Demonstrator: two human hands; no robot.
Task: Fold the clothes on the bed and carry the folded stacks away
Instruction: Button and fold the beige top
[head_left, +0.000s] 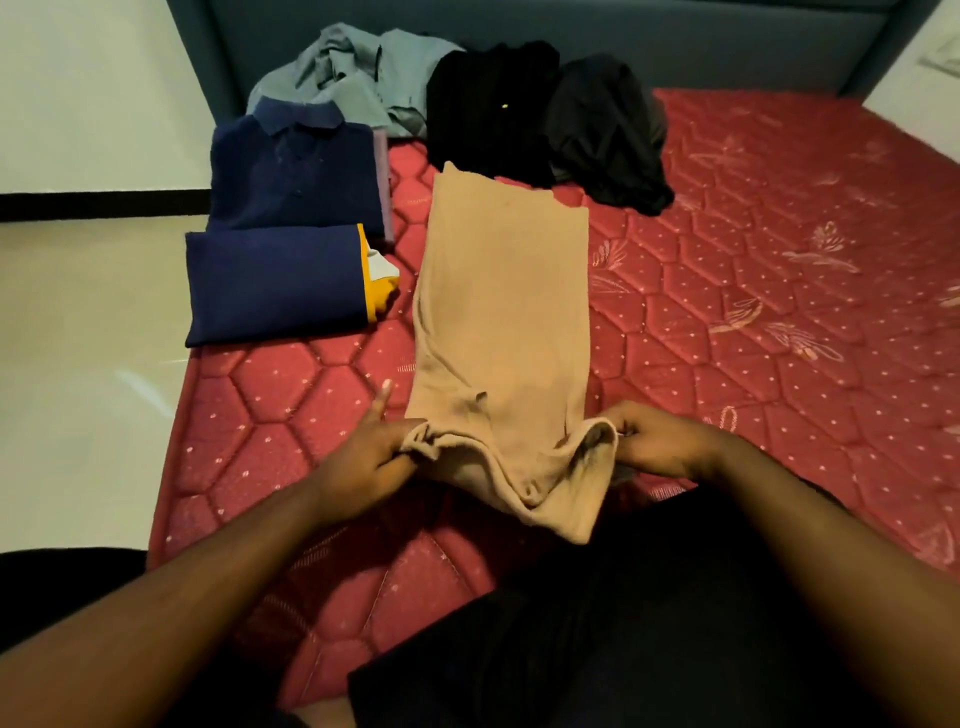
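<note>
Two hands gripped the near end of a tan shirt (501, 312) that lay folded into a long strip on the red quilted mattress (779, 291). The left hand (366, 457) had its fingers curled round the shirt's near left corner, with the thumb sticking out straight toward the far side. The right hand (657, 441) pinched the near right corner, its fingers closed on the bunched fabric. Between the hands the collar end of the shirt sagged toward the person, lifted slightly off the mattress, while the rest of the strip lay flat and ran away toward the far side.

To the left of the tan shirt, near the mattress's left edge, sat two folded pieces: a navy polo shirt (296, 166) farther off, collar facing up, and, nearer, a navy garment with a yellow band (280, 283) along its right edge. The two touched, or nearly so.

At the far end, against the blue headboard (519, 26), lay unfolded clothes: a crumpled grey-blue shirt (358, 73) on the left, a black garment (488, 104) in the middle just beyond the tan shirt's far end, and a dark grey garment (608, 130) heaped to its right. Pale floor (88, 322) showed to the left of the bed.
</note>
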